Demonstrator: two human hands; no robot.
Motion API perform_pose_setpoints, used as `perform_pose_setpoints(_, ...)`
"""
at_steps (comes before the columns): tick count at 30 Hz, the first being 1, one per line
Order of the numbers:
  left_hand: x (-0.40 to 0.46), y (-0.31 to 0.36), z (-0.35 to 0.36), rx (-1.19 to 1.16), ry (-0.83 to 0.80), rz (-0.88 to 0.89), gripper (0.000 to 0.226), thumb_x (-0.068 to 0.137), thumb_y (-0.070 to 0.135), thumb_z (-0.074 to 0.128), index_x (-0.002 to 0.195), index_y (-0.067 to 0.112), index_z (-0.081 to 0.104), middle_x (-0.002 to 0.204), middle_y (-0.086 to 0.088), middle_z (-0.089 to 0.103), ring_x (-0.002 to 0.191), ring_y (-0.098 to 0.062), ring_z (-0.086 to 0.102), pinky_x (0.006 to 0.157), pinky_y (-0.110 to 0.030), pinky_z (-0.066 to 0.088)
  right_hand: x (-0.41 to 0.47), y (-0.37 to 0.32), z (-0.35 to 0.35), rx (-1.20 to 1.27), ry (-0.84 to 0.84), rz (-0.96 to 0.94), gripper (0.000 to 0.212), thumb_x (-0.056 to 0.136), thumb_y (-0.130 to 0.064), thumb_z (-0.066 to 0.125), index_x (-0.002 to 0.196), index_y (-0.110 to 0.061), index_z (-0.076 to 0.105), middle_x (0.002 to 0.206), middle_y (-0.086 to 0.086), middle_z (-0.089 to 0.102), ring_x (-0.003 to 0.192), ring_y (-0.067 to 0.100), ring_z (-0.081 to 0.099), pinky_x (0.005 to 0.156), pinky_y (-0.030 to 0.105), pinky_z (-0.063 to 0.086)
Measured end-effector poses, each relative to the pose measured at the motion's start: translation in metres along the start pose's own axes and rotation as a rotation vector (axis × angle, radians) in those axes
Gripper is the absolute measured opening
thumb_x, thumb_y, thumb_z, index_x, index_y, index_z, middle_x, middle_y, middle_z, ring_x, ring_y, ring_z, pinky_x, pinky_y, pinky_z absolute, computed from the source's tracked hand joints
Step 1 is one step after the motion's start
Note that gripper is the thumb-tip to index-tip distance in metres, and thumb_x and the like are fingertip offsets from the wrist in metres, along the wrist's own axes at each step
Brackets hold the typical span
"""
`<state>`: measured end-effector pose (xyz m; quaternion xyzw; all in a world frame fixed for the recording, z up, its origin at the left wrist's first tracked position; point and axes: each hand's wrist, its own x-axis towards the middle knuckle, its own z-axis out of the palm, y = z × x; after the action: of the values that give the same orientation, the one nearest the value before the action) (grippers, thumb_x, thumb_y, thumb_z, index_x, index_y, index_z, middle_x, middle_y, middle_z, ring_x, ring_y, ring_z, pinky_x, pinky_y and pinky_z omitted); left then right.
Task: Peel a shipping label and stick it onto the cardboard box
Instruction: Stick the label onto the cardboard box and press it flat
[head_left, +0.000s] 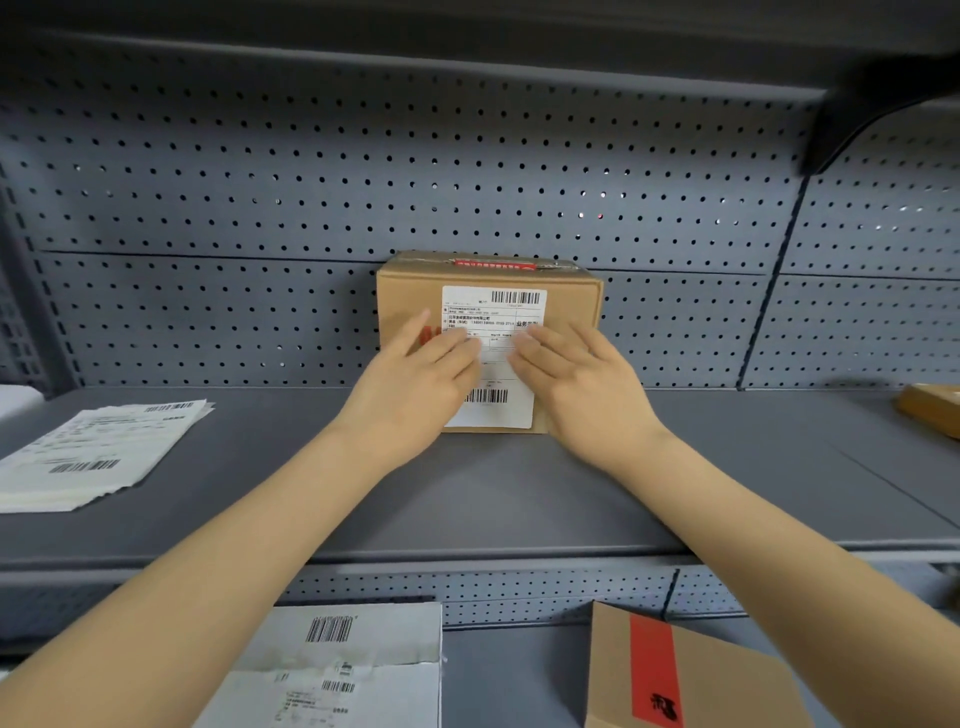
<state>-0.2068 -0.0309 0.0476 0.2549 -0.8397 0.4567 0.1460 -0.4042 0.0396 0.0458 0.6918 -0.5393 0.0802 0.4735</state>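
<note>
A brown cardboard box (405, 296) stands on the grey shelf against the pegboard back wall. A white shipping label (493, 312) with barcodes lies flat on its front face. My left hand (415, 374) rests with flat fingers on the label's left side. My right hand (582, 384) lies flat on the label's right side. Both hands hide the label's middle. Neither hand holds anything.
A stack of label sheets (93, 447) lies at the left on the shelf (675, 467). Another cardboard box (930, 410) sits at the far right edge. On the lower level are a white parcel (353, 670) and a cardboard box with red tape (696, 680).
</note>
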Motion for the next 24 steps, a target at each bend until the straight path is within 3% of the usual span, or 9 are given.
perform_pose_setpoints(2, 0.006, 0.000, -0.005, -0.013, 0.013, -0.017, 0.053, 0.071, 0.011, 0.062, 0.124, 0.012, 0.062, 0.134, -0.004, 0.059, 0.126, -0.019, 0.053, 0.108, -0.047, 0.030, 0.013, -0.003, -0.001, -0.011, 0.029, 0.001, 0.050, 0.075, -0.008, 0.035, 0.115, -0.009, 0.065, 0.126, 0.005, 0.064, 0.117, 0.023, 0.059, 0.102, 0.043, 0.037)
perform_pose_setpoints(5, 0.003, -0.005, -0.004, -0.019, -0.099, -0.092, 0.070, 0.086, 0.015, 0.051, 0.149, 0.019, 0.022, 0.160, 0.003, 0.017, 0.145, -0.017, 0.020, 0.115, -0.048, 0.015, 0.018, 0.002, 0.003, -0.093, -0.035, -0.008, 0.057, 0.072, -0.011, 0.042, 0.127, -0.016, 0.058, 0.138, 0.000, 0.055, 0.125, 0.024, 0.053, 0.104, 0.049, 0.038)
perform_pose_setpoints(7, -0.007, -0.012, 0.000, -0.063, -0.160, -0.141, 0.074, 0.090, 0.011, 0.044, 0.151, 0.023, 0.004, 0.161, 0.005, -0.004, 0.147, -0.015, 0.003, 0.116, -0.049, 0.005, 0.013, 0.009, 0.007, -0.130, -0.062, -0.005, 0.060, 0.072, -0.013, 0.048, 0.131, -0.021, 0.054, 0.142, -0.004, 0.051, 0.127, 0.024, 0.051, 0.106, 0.053, 0.033)
perform_pose_setpoints(9, -0.016, -0.016, 0.002, -0.093, -0.156, -0.194, 0.075, 0.088, 0.008, 0.046, 0.151, 0.023, 0.009, 0.161, 0.006, -0.001, 0.147, -0.015, 0.005, 0.116, -0.049, 0.002, 0.004, 0.017, 0.009, -0.119, -0.057, 0.022, 0.060, 0.071, -0.011, 0.055, 0.130, -0.020, 0.054, 0.142, -0.004, 0.051, 0.128, 0.025, 0.050, 0.107, 0.054, 0.031)
perform_pose_setpoints(11, -0.018, -0.017, 0.002, -0.074, -0.107, -0.182, 0.070, 0.081, 0.007, 0.054, 0.147, 0.017, 0.031, 0.159, 0.001, 0.018, 0.145, -0.018, 0.020, 0.115, -0.048, 0.001, -0.002, 0.020, 0.009, -0.088, -0.023, 0.046, 0.057, 0.069, -0.008, 0.060, 0.125, -0.016, 0.059, 0.139, -0.001, 0.054, 0.125, 0.026, 0.052, 0.105, 0.054, 0.034)
perform_pose_setpoints(14, -0.006, -0.012, -0.004, -0.005, -0.009, -0.157, 0.062, 0.068, 0.010, 0.067, 0.129, 0.008, 0.055, 0.146, -0.008, 0.046, 0.135, -0.021, 0.042, 0.111, -0.047, 0.012, 0.003, 0.015, 0.005, -0.040, 0.058, 0.040, 0.052, 0.074, -0.006, 0.047, 0.124, -0.013, 0.059, 0.135, 0.001, 0.058, 0.121, 0.024, 0.056, 0.103, 0.049, 0.038)
perform_pose_setpoints(17, 0.010, -0.005, -0.014, 0.011, -0.042, -0.186, 0.073, 0.083, 0.016, 0.051, 0.149, 0.012, 0.020, 0.160, -0.002, 0.016, 0.145, -0.016, 0.018, 0.116, -0.045, 0.010, 0.019, 0.008, 0.004, -0.020, 0.062, 0.041, 0.060, 0.076, -0.006, 0.032, 0.133, -0.014, 0.050, 0.140, 0.000, 0.052, 0.125, 0.022, 0.053, 0.105, 0.048, 0.036)
perform_pose_setpoints(19, 0.014, -0.006, -0.013, -0.030, -0.116, -0.221, 0.071, 0.092, 0.014, 0.034, 0.150, 0.015, -0.007, 0.161, 0.001, -0.010, 0.147, -0.014, -0.001, 0.117, -0.044, 0.002, 0.021, 0.009, 0.007, -0.010, 0.037, 0.050, 0.061, 0.078, -0.005, 0.035, 0.137, -0.015, 0.046, 0.143, 0.000, 0.048, 0.127, 0.022, 0.051, 0.105, 0.051, 0.035)
perform_pose_setpoints(24, -0.013, -0.018, -0.011, -0.109, -0.214, -0.273, 0.071, 0.092, 0.010, 0.031, 0.150, 0.018, -0.009, 0.160, 0.005, -0.013, 0.147, -0.013, -0.006, 0.115, -0.044, -0.009, -0.007, 0.022, 0.010, 0.026, 0.009, 0.137, 0.072, 0.067, 0.005, 0.059, 0.136, -0.013, 0.047, 0.143, 0.002, 0.048, 0.126, 0.023, 0.051, 0.107, 0.054, 0.027)
